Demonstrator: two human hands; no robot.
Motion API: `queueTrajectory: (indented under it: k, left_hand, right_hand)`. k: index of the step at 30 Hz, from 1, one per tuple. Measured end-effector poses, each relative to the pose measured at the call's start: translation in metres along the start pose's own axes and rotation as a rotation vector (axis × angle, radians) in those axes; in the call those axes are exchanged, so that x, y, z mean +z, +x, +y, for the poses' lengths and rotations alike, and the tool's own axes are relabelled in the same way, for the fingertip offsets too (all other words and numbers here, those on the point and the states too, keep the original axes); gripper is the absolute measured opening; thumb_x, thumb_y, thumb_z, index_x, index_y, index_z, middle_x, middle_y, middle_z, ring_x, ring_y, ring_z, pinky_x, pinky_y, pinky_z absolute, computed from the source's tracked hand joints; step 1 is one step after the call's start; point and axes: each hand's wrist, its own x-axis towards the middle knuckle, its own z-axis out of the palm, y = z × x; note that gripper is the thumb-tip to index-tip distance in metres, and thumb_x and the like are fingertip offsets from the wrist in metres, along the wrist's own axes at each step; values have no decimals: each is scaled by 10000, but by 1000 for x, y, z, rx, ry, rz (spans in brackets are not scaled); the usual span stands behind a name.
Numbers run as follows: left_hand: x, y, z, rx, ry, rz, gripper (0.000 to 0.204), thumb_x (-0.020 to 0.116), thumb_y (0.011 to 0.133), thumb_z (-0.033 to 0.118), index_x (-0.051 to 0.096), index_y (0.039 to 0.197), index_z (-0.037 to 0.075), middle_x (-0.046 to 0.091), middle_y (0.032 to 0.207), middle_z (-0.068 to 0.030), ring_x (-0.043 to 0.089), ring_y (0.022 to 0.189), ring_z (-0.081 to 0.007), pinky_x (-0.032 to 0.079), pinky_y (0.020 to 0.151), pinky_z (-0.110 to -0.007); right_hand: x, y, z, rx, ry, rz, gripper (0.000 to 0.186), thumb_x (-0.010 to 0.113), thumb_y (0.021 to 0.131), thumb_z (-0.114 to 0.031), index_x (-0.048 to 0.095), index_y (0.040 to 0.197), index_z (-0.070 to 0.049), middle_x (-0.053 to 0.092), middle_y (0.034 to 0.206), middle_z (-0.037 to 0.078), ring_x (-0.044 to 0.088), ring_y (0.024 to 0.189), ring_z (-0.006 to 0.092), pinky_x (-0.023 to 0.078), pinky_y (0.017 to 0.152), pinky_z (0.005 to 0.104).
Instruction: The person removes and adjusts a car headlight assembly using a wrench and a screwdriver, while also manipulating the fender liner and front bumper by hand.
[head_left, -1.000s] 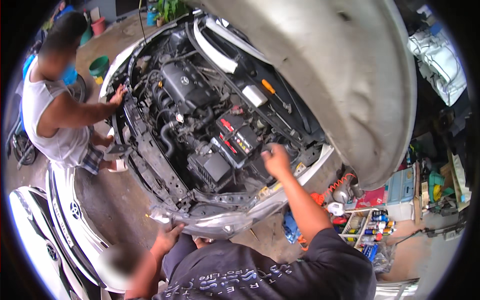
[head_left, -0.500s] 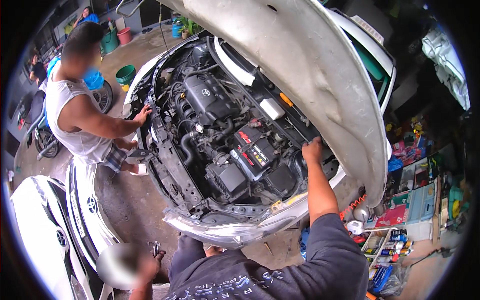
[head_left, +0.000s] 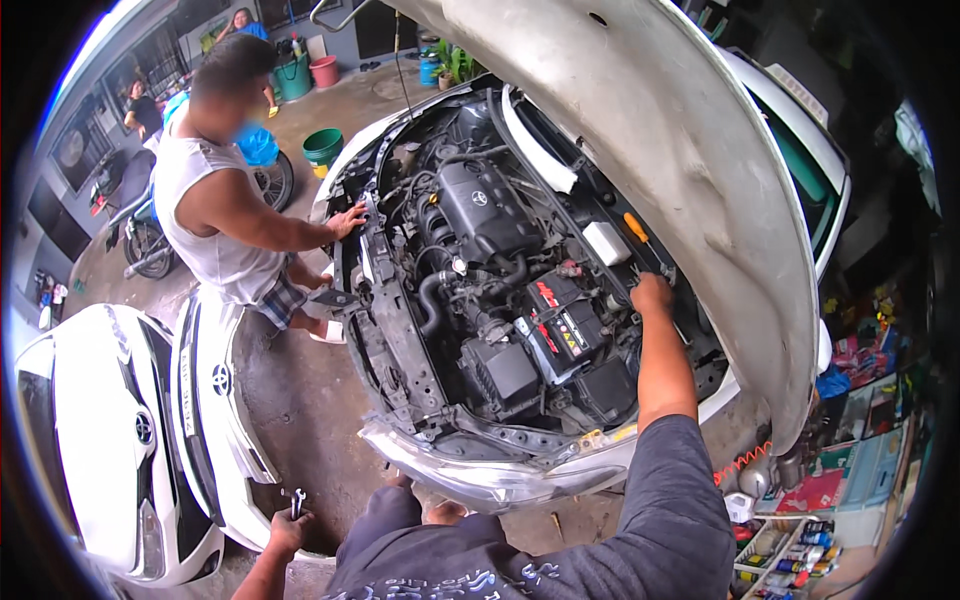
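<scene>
Concrete floor (head_left: 310,410) below. Well left of the battery (head_left: 575,312): wrench (head_left: 298,501), gripped in my left hand (head_left: 287,534). Right of battery: my right hand (head_left: 652,293), grip unclear; careless sweep could dislodge the orange-handled tool (head_left: 636,227).

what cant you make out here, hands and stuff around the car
All in the head view:
Right hand: its back hides what, if anything, the fingers close on.
Handle of the wrench: covered by the left hand.
Left forearm: cut off by the lower edge.
Bottles at lower right: too small and blurred to identify.
</scene>
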Motion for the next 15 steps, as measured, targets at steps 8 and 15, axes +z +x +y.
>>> queueTrajectory:
  k: [8, 15]
  left_hand:
    - [28, -13, 39, 69, -35, -107, 97, 745, 955, 150, 748, 917, 61, 555, 685, 62, 445, 607, -70, 356, 540, -300]
    - [108, -63, 210, 183, -143, -495, 358, 606, 1052, 328, 711, 1291, 82, 555, 745, 50, 419, 555, -57, 330, 497, -251]
  right_hand:
    - [17, -39, 38, -13, 274, 642, 286, 677, 886, -218, 692, 1141, -91, 730, 1036, 195, 701, 951, 404, 560, 822, 508]
    - [-26, -338, -122, -39, 1605, -383, 200, 708, 887, -56, 672, 1083, -46, 682, 906, 48, 671, 728, 126, 560, 622, 281]
